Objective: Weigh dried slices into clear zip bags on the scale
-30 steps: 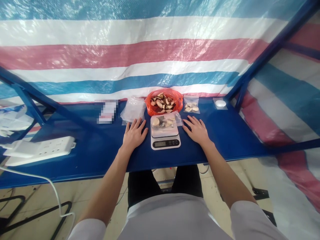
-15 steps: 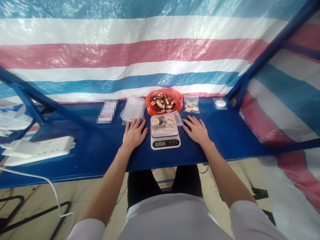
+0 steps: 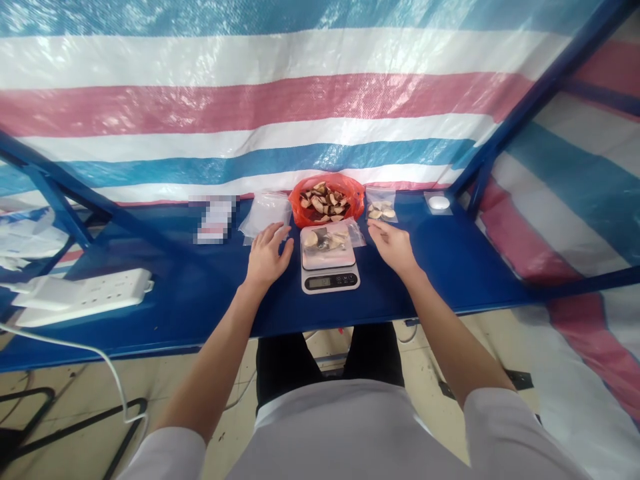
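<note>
A kitchen scale (image 3: 316, 288) with a dark display strip stands between my hands. On its platform lies a clear zip bag (image 3: 327, 240) holding pale slices and something dark; the bag's right end hangs past the platform. My left hand (image 3: 269, 257) is just left of the scale, empty, with thumb and fingers apart and slightly bent, nearest to the stack of empty clear bags (image 3: 266, 212). To the right of the scale, my right hand (image 3: 394, 248) is turned on its side, fingers extended towards the bag without visibly holding anything. Directly behind the scale sits a red plastic bag (image 3: 299, 212) full of dried brown-and-pale slices.
Another clear bag with several pale slices (image 3: 381, 212) lies behind my right hand. Further right is a white oval object (image 3: 439, 203) on a small clear bag. A white power strip (image 3: 107, 293) with a cable is at the left. Striped sheeting (image 3: 280, 107) hangs behind the blue table (image 3: 200, 300).
Both hands have lifted from lying flat on the table. My right hand has rolled onto its side with its fingers drawn together; my left fingers have bent a little.
</note>
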`<action>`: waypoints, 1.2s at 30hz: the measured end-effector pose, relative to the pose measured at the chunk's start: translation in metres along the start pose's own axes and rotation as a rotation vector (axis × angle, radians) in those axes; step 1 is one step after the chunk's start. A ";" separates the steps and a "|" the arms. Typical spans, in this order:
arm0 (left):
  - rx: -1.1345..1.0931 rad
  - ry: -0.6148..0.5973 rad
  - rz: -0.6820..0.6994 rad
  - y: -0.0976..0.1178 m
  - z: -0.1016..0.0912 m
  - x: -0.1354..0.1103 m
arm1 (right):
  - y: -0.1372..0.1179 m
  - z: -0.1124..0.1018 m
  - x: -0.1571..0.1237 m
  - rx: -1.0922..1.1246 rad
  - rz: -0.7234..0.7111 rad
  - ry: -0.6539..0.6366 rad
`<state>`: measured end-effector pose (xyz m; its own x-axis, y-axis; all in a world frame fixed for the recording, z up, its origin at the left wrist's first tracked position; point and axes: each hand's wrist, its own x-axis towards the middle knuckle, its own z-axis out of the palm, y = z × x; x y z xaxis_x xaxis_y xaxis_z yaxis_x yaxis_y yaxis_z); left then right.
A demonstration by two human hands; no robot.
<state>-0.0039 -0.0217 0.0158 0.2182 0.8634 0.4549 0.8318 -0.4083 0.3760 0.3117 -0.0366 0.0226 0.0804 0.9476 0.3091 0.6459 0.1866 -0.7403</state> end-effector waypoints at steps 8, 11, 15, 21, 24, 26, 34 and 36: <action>-0.202 -0.091 0.215 0.029 0.004 0.029 | -0.020 0.016 0.023 0.318 0.202 -0.073; -0.203 -0.155 0.259 0.031 0.007 0.032 | -0.021 0.019 0.025 0.407 0.290 -0.125; -0.191 -0.212 0.299 0.028 0.010 0.031 | -0.023 0.017 0.028 0.478 0.359 -0.194; -0.197 -0.241 0.299 0.022 0.012 0.032 | -0.036 0.008 0.038 0.489 0.347 -0.291; -0.217 -0.233 0.268 0.020 0.012 0.032 | -0.046 0.005 0.047 0.426 0.254 -0.282; -0.242 -0.239 0.241 0.019 0.012 0.032 | -0.054 0.002 0.055 0.378 0.157 -0.286; -0.436 -0.249 0.051 0.023 0.007 0.044 | -0.109 -0.014 0.078 0.080 -0.260 -0.320; -0.577 -0.234 -0.005 0.025 0.005 0.049 | -0.121 -0.017 0.081 0.052 -0.303 -0.314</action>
<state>0.0295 0.0119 0.0437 0.3755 0.8810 0.2878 0.4377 -0.4423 0.7828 0.2535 0.0132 0.1474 -0.3469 0.8793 0.3264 0.5648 0.4737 -0.6757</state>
